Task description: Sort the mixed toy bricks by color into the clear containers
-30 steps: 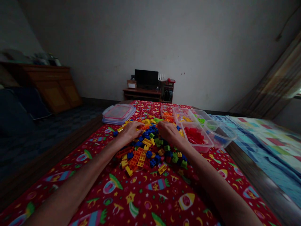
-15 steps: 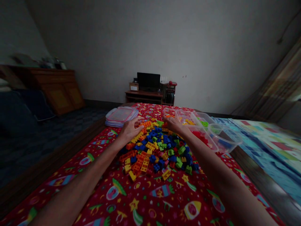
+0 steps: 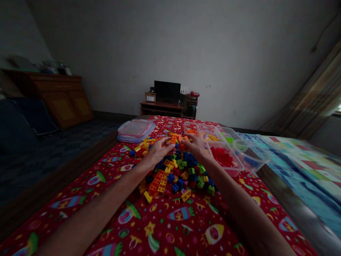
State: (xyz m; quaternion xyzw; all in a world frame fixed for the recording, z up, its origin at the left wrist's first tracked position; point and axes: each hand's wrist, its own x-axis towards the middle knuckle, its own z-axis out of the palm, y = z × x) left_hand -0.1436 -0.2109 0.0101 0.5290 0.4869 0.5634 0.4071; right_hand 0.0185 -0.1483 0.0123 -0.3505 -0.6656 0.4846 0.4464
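Over the far part of a mixed pile of toy building bricks [image 3: 183,164], both hands come close together. My left hand [image 3: 159,151] is closed around an orange building brick [image 3: 173,138], whose studs show at the fingertips. Just to its right, my right hand [image 3: 196,145] grips orange building bricks [image 3: 182,141] between thumb and fingers; their exact number is hard to make out. Blue, green, yellow and orange bricks lie loose below the hands, partly hidden by them.
Clear plastic boxes stand right of the pile, one with red bricks [image 3: 222,157], others with yellow bricks [image 3: 211,137] and green bricks [image 3: 228,139]. A round tub [image 3: 262,156] is beside them. Stacked lids [image 3: 137,129] lie at left on the red patterned cloth [image 3: 170,227].
My left hand has moved right with an orange brick, and my right hand has drawn nearer with orange bricks. Some bricks have shifted toward the left of the pile.
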